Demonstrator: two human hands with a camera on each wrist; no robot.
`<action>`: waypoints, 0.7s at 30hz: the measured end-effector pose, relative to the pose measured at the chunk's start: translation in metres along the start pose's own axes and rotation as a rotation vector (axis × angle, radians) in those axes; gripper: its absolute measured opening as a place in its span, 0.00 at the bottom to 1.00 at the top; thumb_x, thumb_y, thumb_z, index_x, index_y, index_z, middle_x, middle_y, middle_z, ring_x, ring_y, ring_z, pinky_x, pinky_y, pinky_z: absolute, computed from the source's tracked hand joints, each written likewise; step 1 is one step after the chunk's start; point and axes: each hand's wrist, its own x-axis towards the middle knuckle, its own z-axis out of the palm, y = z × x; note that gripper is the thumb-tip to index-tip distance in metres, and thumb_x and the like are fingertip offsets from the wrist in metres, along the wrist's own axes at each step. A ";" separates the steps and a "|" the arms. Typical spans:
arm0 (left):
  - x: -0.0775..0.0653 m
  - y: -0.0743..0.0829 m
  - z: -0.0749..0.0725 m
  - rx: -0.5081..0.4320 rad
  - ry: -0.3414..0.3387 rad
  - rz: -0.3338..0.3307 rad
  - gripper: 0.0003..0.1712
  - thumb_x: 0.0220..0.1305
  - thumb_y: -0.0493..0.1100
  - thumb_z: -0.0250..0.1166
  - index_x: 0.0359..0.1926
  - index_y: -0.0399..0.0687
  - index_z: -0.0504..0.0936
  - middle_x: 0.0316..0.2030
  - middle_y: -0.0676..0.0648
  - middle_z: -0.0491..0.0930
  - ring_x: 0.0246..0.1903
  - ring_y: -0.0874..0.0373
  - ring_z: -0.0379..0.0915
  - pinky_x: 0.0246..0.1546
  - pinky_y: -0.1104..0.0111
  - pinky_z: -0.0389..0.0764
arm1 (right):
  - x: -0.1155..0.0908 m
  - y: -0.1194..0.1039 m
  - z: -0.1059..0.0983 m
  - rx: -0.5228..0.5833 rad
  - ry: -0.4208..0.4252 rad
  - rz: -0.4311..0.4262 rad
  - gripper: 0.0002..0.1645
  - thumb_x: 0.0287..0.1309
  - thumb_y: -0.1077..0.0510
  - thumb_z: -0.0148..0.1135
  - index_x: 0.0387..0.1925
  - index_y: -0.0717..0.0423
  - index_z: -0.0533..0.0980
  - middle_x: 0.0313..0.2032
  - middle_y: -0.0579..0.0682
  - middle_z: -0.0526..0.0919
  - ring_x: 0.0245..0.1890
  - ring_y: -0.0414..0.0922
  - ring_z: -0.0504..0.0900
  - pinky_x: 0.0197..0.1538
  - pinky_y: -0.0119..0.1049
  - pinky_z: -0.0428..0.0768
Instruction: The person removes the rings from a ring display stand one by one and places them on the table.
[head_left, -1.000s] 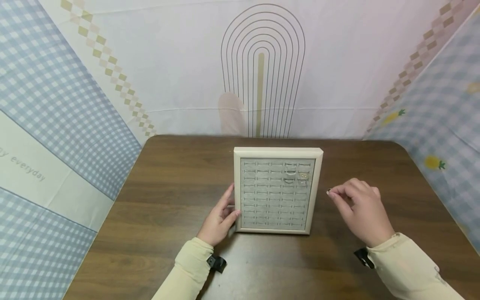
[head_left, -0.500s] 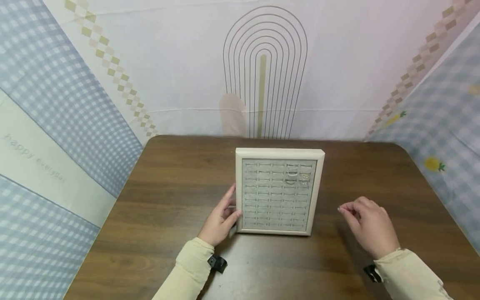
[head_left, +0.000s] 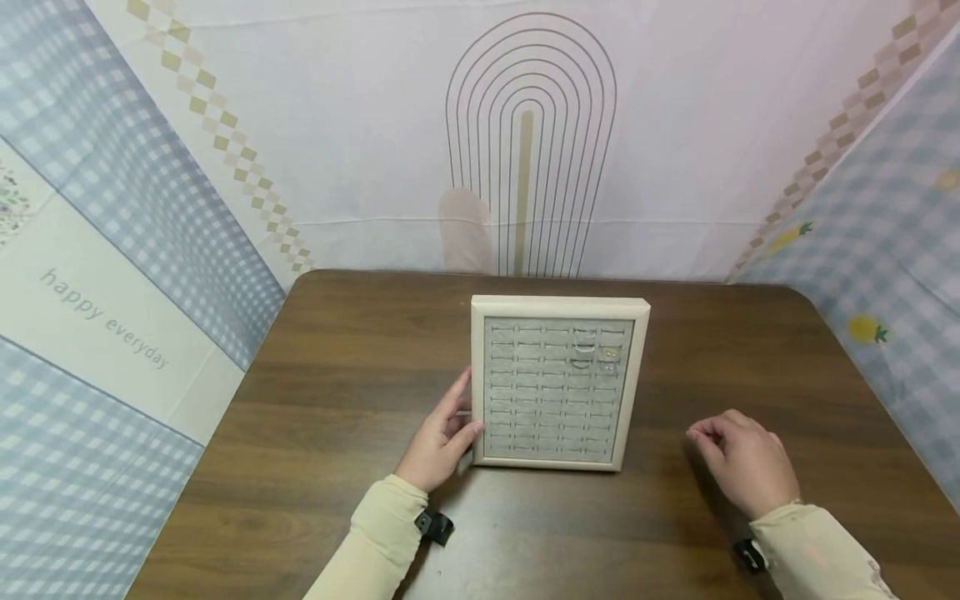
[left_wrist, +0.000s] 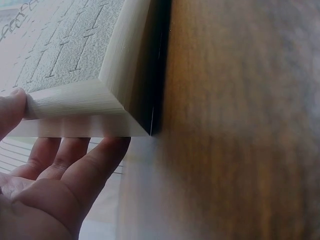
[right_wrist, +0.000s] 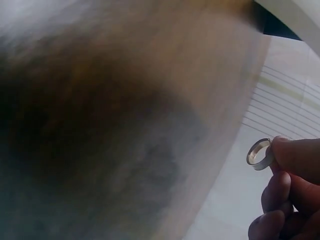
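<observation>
A jewelry display board (head_left: 540, 425) with a cream frame and a grey slotted panel stands upright on the table. My left hand (head_left: 435, 446) grips its left side, the thumb (left_wrist: 12, 109) on the front and the fingers on the side or behind it. Several small jewelry pieces (head_left: 583, 348) sit in the panel's upper right slots. To the right of the board, my right hand (head_left: 750, 467) is near the tabletop. In the right wrist view, its thumb and forefinger pinch a shiny metal ring (right_wrist: 262, 165); the head view hides this ring.
The brown wooden table (head_left: 337, 400) has rounded back corners. A pale patterned cloth (head_left: 360, 150) hangs along its back edge, and blue checked cloth (head_left: 135, 167) hangs on both sides. Black wrist cameras (head_left: 435, 527) are strapped over both sleeves.
The right hand has moved right and toward the person, away from the board, keeping the ring pinched. The left hand keeps its hold; the board stays in place.
</observation>
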 end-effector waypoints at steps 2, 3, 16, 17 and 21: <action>0.000 0.000 0.000 0.002 -0.001 0.000 0.46 0.69 0.29 0.60 0.80 0.57 0.51 0.52 0.36 0.78 0.50 0.44 0.81 0.52 0.62 0.82 | -0.001 0.003 0.002 -0.005 -0.025 0.013 0.03 0.57 0.61 0.71 0.28 0.53 0.85 0.30 0.48 0.82 0.26 0.47 0.78 0.32 0.54 0.72; 0.000 -0.001 0.000 0.002 -0.002 0.001 0.46 0.70 0.29 0.60 0.80 0.57 0.51 0.52 0.36 0.78 0.50 0.44 0.81 0.52 0.62 0.82 | -0.001 0.004 0.003 -0.009 -0.039 0.020 0.03 0.57 0.61 0.71 0.28 0.53 0.85 0.29 0.48 0.82 0.26 0.47 0.78 0.32 0.53 0.73; 0.000 -0.002 -0.001 0.013 -0.003 -0.002 0.46 0.70 0.30 0.61 0.80 0.58 0.51 0.51 0.36 0.77 0.49 0.45 0.81 0.52 0.61 0.82 | -0.003 0.018 0.006 -0.039 -0.256 0.117 0.07 0.64 0.58 0.66 0.31 0.56 0.84 0.30 0.47 0.80 0.26 0.43 0.75 0.31 0.46 0.75; 0.000 -0.001 -0.001 0.015 -0.003 -0.004 0.46 0.70 0.30 0.61 0.80 0.58 0.51 0.51 0.36 0.77 0.50 0.44 0.81 0.52 0.61 0.82 | -0.003 0.018 0.006 -0.040 -0.261 0.120 0.07 0.64 0.58 0.66 0.31 0.56 0.84 0.30 0.48 0.80 0.26 0.43 0.75 0.31 0.46 0.75; 0.000 -0.001 -0.001 0.016 -0.005 -0.008 0.46 0.70 0.30 0.61 0.80 0.58 0.50 0.51 0.36 0.77 0.50 0.44 0.80 0.52 0.61 0.82 | -0.003 0.019 0.006 -0.044 -0.290 0.130 0.08 0.64 0.58 0.65 0.31 0.56 0.84 0.31 0.48 0.80 0.26 0.43 0.76 0.31 0.46 0.76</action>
